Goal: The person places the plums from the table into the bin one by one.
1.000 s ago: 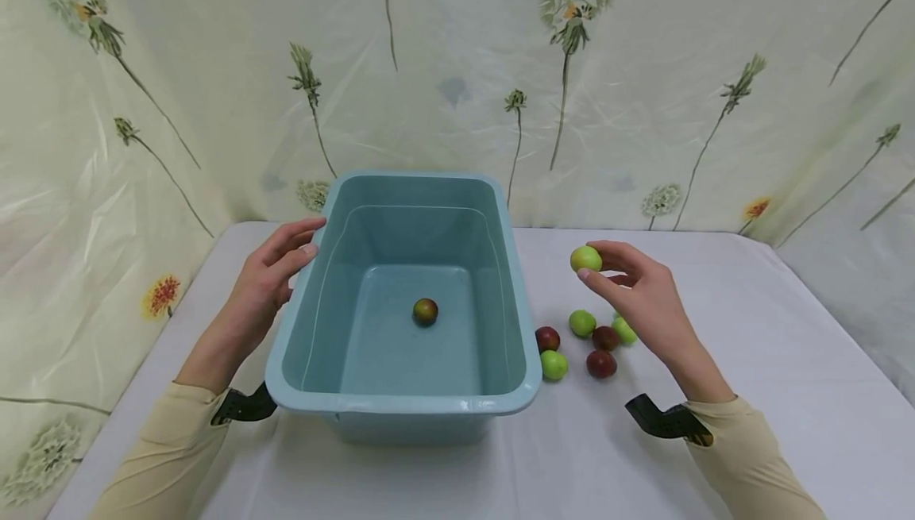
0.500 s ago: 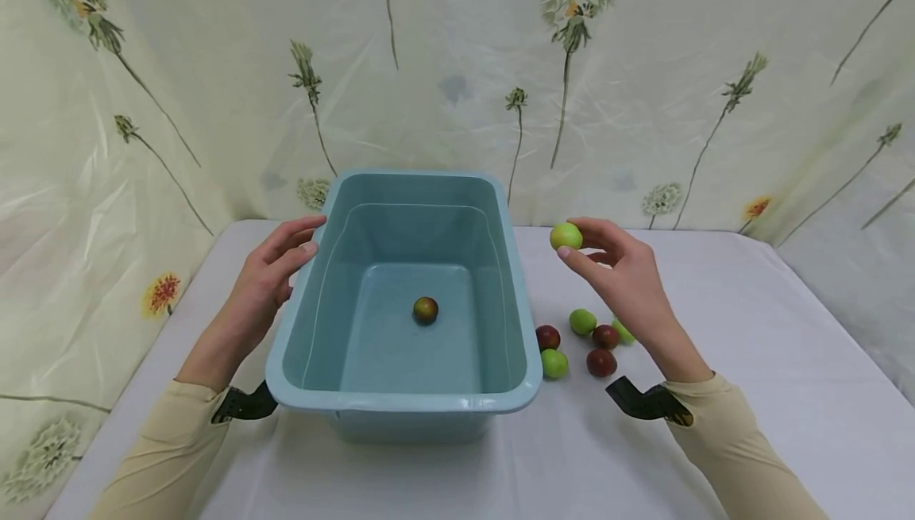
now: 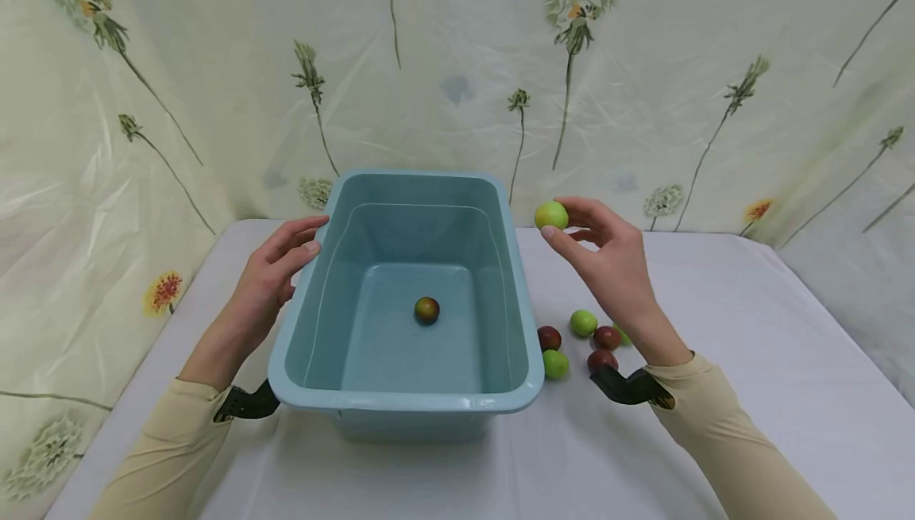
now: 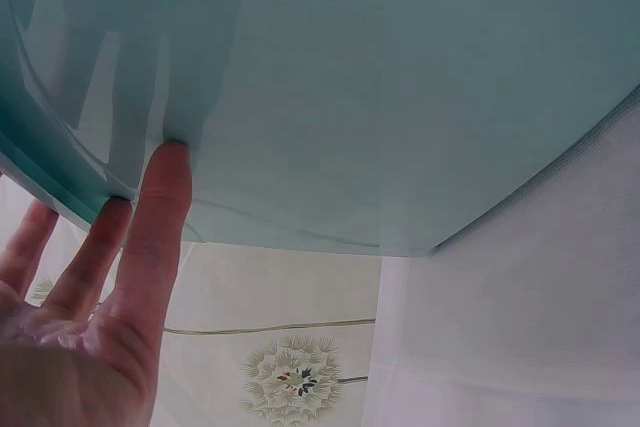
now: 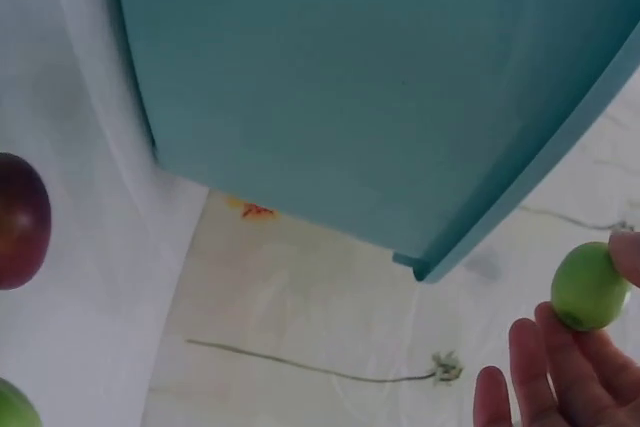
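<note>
A pale blue plastic tub [image 3: 406, 402] stands on the table, one reddish-green plum [image 3: 426, 310] lying on its floor. My left hand [image 3: 272, 274] is at the tub's left side; in the left wrist view its nearly straight fingers [image 4: 155, 237] touch the outer wall under the rim. My right hand [image 3: 608, 254] pinches a green plum [image 3: 551, 216] between thumb and fingertips, raised beyond the tub's right rim. The right wrist view shows this green plum [image 5: 590, 287] outside the tub wall, with the other fingers extended below it.
To the right of the tub, several plums lie on the white tablecloth [image 3: 758, 329], among them a dark red plum [image 3: 549, 337] and a green plum [image 3: 554, 364] close to its wall. A flower-printed sheet [image 3: 443, 91] hangs behind the table.
My right hand has moved left and upward with the green plum, towards the tub. The left hand and the tub have stayed in place.
</note>
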`<state>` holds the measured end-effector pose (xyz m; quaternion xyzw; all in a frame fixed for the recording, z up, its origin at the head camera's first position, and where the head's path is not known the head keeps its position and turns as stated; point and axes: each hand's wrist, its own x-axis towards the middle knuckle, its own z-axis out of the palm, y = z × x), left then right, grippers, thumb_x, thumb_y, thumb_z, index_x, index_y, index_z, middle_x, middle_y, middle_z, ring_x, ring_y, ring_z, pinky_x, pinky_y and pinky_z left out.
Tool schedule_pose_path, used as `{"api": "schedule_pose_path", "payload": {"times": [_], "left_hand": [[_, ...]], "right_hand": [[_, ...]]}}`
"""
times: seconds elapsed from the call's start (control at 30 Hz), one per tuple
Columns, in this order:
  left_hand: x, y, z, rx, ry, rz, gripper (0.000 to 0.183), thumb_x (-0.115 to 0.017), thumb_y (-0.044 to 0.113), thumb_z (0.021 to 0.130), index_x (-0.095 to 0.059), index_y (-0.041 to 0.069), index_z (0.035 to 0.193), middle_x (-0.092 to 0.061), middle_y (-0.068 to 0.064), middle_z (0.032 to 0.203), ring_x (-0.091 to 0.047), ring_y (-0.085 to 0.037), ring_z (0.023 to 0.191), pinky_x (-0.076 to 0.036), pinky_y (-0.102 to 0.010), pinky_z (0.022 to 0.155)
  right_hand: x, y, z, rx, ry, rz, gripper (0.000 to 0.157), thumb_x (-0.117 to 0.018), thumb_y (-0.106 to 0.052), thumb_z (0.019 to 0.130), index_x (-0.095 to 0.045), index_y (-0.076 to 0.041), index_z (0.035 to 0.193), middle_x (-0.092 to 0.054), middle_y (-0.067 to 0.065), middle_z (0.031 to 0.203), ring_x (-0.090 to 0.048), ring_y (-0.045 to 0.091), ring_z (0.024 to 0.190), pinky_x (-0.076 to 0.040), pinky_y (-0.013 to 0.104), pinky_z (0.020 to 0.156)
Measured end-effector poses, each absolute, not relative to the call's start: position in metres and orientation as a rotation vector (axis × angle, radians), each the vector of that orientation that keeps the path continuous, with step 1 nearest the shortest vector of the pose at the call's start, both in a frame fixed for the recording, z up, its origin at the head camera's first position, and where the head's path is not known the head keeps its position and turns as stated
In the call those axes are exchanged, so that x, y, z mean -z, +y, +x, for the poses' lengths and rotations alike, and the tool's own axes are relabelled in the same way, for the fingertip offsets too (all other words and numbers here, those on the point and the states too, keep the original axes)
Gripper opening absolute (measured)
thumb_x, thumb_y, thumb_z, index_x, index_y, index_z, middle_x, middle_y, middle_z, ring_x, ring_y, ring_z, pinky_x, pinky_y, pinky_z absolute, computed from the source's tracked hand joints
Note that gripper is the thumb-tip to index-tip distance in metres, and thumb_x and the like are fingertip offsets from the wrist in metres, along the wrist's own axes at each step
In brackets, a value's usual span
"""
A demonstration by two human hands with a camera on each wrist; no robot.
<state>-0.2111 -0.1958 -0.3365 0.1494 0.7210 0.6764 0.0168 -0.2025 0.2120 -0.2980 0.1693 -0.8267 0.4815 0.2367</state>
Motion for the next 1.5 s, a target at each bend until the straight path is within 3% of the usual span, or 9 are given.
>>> {"api": "schedule_pose_path", "payload": {"times": [0.13, 0.37, 0.53, 0.77, 0.93, 1.2, 1.5], "left_hand": [[0.337, -0.196, -0.212, -2.089, 2.258, 0.476, 0.044, -0.050, 0.037, 0.103, -0.047, 0.024, 0.145, -0.043, -0.009, 0.144, -0.055, -0.025, 0.114, -0.054, -0.034, 0.079], [0.336, -0.195, -0.211, -2.096, 2.247, 0.464, 0.044, -0.050, 0.037, 0.102, -0.047, 0.024, 0.144, -0.043, -0.008, 0.144, -0.055, -0.025, 0.113, -0.055, -0.033, 0.077], [0.335, -0.194, -0.210, -2.100, 2.240, 0.459, 0.044, -0.050, 0.036, 0.103, -0.047, 0.023, 0.144, -0.043, -0.009, 0.143, -0.055, -0.026, 0.113, -0.055, -0.033, 0.076], [0.335, -0.194, -0.210, -2.096, 2.245, 0.450, 0.043, -0.050, 0.037, 0.102, -0.047, 0.024, 0.144, -0.043, -0.008, 0.143, -0.055, -0.026, 0.113, -0.055, -0.033, 0.077], [0.335, -0.194, -0.210, -2.105, 2.238, 0.446, 0.043, -0.050, 0.036, 0.102, -0.048, 0.024, 0.143, -0.043, -0.008, 0.143, -0.055, -0.025, 0.113, -0.055, -0.032, 0.076], [0.334, -0.194, -0.210, -2.100, 2.250, 0.434, 0.044, -0.051, 0.037, 0.102, -0.048, 0.024, 0.143, -0.044, -0.008, 0.143, -0.053, -0.026, 0.114, -0.054, -0.033, 0.076], [0.335, -0.194, -0.211, -2.097, 2.252, 0.440, 0.044, -0.051, 0.037, 0.102, -0.048, 0.024, 0.144, -0.044, -0.008, 0.143, -0.054, -0.026, 0.114, -0.055, -0.033, 0.075]], "right_hand": [[0.292, 0.203, -0.202, -1.340, -2.261, 0.492, 0.037, -0.071, -0.020, 0.092, -0.064, -0.013, 0.128, -0.065, 0.000, 0.113, -0.059, 0.015, 0.101, -0.047, 0.029, 0.086], [0.265, 0.173, -0.186, -1.358, -2.241, 0.583, 0.034, -0.068, -0.004, 0.091, -0.062, 0.002, 0.124, -0.064, 0.012, 0.112, -0.058, 0.018, 0.100, -0.047, 0.031, 0.085], [0.256, 0.159, -0.182, -1.352, -2.245, 0.632, 0.033, -0.068, -0.001, 0.091, -0.062, 0.005, 0.122, -0.064, 0.013, 0.112, -0.058, 0.017, 0.099, -0.047, 0.032, 0.085], [0.252, 0.147, -0.184, -1.366, -2.238, 0.707, 0.034, -0.069, 0.001, 0.089, -0.061, 0.006, 0.121, -0.064, 0.014, 0.112, -0.058, 0.016, 0.099, -0.046, 0.047, 0.087], [0.251, 0.142, -0.187, -1.349, -2.264, 0.760, 0.035, -0.070, 0.000, 0.088, -0.062, 0.004, 0.122, -0.064, 0.013, 0.111, -0.057, 0.017, 0.102, -0.045, 0.041, 0.088], [0.270, 0.141, -0.213, -1.305, -2.307, 0.856, 0.039, -0.075, -0.014, 0.088, -0.064, -0.012, 0.125, -0.065, -0.003, 0.112, -0.057, 0.010, 0.105, -0.046, 0.044, 0.090], [0.268, 0.126, -0.219, -1.192, -2.437, 0.971, 0.036, -0.076, -0.028, 0.089, -0.065, -0.016, 0.121, -0.065, -0.010, 0.106, -0.059, 0.007, 0.098, -0.046, 0.035, 0.088]]}}
